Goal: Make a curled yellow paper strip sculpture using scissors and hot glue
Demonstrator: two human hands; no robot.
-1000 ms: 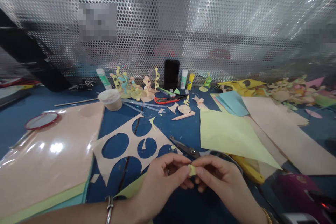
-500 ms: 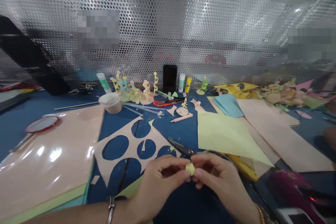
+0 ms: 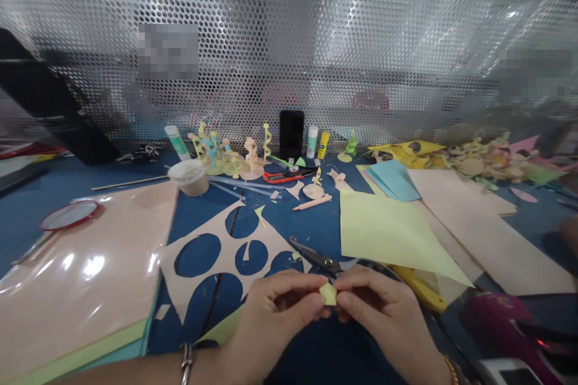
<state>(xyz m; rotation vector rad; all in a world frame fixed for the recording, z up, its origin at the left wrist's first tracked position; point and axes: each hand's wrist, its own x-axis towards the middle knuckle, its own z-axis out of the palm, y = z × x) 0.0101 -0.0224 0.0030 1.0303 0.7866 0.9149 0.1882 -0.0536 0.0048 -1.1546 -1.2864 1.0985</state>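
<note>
A small folded piece of yellow paper [image 3: 328,295] is pinched between both hands at the lower middle of the head view. My left hand [image 3: 282,316] grips its left edge between thumb and fingers. On the other edge, my right hand [image 3: 379,316] holds it the same way. Just beyond the fingertips lie dark scissors [image 3: 316,254], their handles partly hidden by my right hand. To the left, a pale pink paper sheet [image 3: 189,280] with several round holes is spread on the blue table [image 3: 311,225].
Yellow paper [image 3: 392,228] and pink sheets [image 3: 492,228] lie at the right. A wrapped paper stack [image 3: 90,264] covers the left, with a tub [image 3: 188,179] behind it. Small paper figures [image 3: 250,153], glue sticks [image 3: 312,142] and a phone [image 3: 291,133] stand along the back.
Both hands still pinch the yellow paper, which has turned slightly and shows more of its face. My right hand has shifted a little to the right.
</note>
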